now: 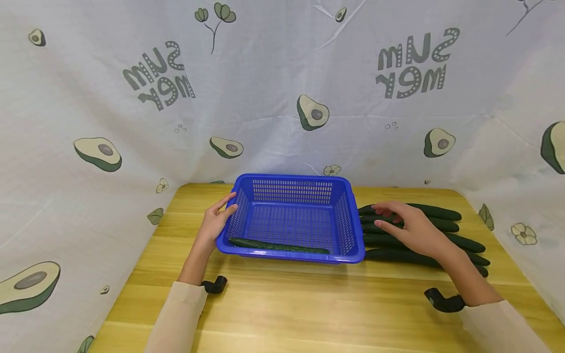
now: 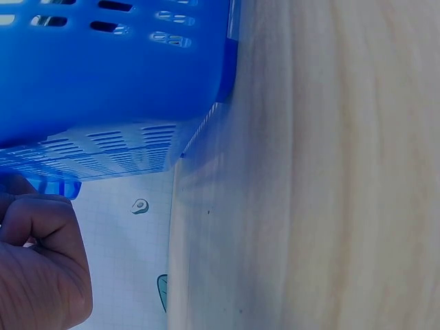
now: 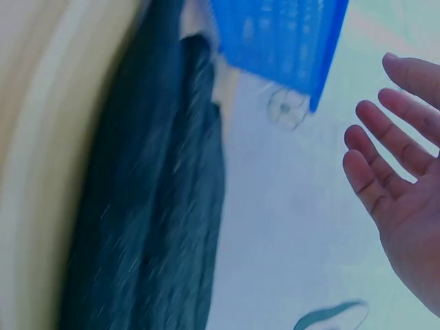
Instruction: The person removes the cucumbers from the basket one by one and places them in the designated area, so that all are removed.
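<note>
A blue plastic basket [image 1: 289,220] with slotted walls sits on the wooden table, a single dark green cucumber [image 1: 279,246] lying along its near side. My left hand [image 1: 215,221] grips the basket's left rim, thumb on the inner side; the left wrist view shows its fingers [image 2: 48,223] curled at the rim. Over a group of several cucumbers [image 1: 399,255] right of the basket hovers my right hand [image 1: 414,229], fingers parted and holding nothing. In the right wrist view that hand [image 3: 405,179] is spread apart from the long cucumbers [image 3: 148,185].
The wooden table [image 1: 326,304] extends in front of the basket. A pale cloth [image 1: 265,88] printed with avocados hangs behind and at both sides. Each wrist carries a black strap mount [image 1: 443,301].
</note>
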`<state>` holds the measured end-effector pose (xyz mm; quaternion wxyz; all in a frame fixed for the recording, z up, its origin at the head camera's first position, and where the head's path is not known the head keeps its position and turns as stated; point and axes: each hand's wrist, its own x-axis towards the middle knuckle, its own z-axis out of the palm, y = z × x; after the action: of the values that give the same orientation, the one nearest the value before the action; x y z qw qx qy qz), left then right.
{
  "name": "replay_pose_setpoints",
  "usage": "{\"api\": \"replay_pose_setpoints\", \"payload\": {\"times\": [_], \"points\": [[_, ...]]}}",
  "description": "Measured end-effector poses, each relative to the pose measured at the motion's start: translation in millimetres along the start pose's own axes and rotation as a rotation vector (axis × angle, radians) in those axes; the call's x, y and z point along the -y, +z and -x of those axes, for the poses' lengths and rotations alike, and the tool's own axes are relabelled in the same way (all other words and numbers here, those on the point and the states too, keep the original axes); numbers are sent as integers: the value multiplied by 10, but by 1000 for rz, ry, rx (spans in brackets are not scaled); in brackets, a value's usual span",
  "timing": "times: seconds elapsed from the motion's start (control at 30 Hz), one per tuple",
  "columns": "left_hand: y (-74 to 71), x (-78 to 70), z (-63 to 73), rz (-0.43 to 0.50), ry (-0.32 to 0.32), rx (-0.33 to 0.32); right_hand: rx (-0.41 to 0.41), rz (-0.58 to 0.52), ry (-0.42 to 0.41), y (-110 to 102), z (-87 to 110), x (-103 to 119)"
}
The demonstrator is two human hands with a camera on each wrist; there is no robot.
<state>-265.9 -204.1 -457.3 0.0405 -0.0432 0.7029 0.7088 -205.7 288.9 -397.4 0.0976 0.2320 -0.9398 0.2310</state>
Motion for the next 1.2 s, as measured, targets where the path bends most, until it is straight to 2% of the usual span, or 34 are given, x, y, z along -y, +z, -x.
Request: {"api": "replay_pose_setpoints", "payload": {"times": [0.27, 0.53, 0.77, 1.03, 1.2], "points": [[5, 2, 5, -8, -8, 4, 24, -101, -53, 140, -277, 314], [6, 11, 13, -7, -2, 4, 92, -187, -94, 424, -488, 560], [-4, 5, 5, -14, -11, 20, 259, -248, -85, 676, -636, 754], [1, -11, 8, -17, -11, 7, 426, -273, -159, 938, -774, 909], [0, -17, 4, -26, -6, 11, 524, -297, -185, 1027, -836, 973]]}}
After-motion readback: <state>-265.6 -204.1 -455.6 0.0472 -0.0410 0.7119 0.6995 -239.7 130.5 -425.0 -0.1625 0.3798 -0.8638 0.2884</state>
